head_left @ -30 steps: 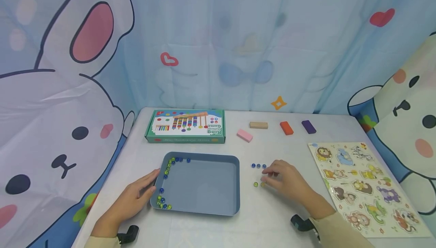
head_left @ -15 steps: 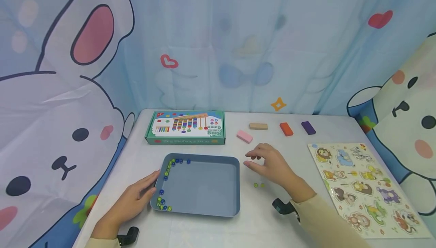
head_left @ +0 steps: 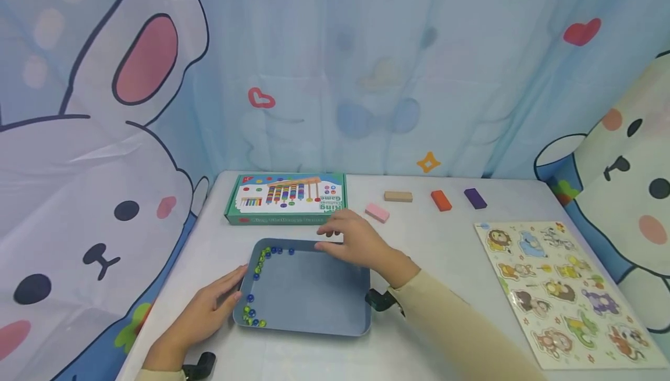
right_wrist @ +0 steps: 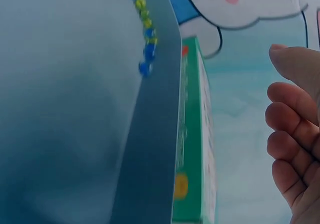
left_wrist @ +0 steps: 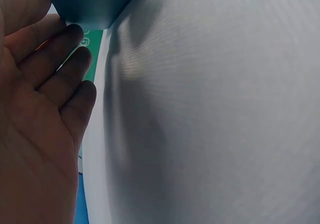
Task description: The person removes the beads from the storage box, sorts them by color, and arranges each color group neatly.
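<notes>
A grey-blue rectangular tray (head_left: 314, 299) lies in front of me, with small blue marbles (head_left: 291, 251) and yellow-green marbles (head_left: 263, 323) along its left side and corners. My left hand (head_left: 209, 308) rests its fingertips at the tray's left wall; the left wrist view shows the fingers only slightly bent beside it. Above the tray's far right part hovers my right hand (head_left: 356, 241), thumb and forefinger apart. In the right wrist view its other fingers curl loosely, and no marble shows between them. My right forearm hides the spot where loose marbles lay on the table.
Behind the tray stands a green game box (head_left: 285, 218). To its right lie a pink block (head_left: 377, 213), a wooden block (head_left: 398, 196), an orange block (head_left: 441, 200) and a purple block (head_left: 475, 198). An animal puzzle board (head_left: 570, 294) covers the right side.
My right hand has moved left from beside the loose marbles to over the tray. My left hand has stayed at the tray's side.
</notes>
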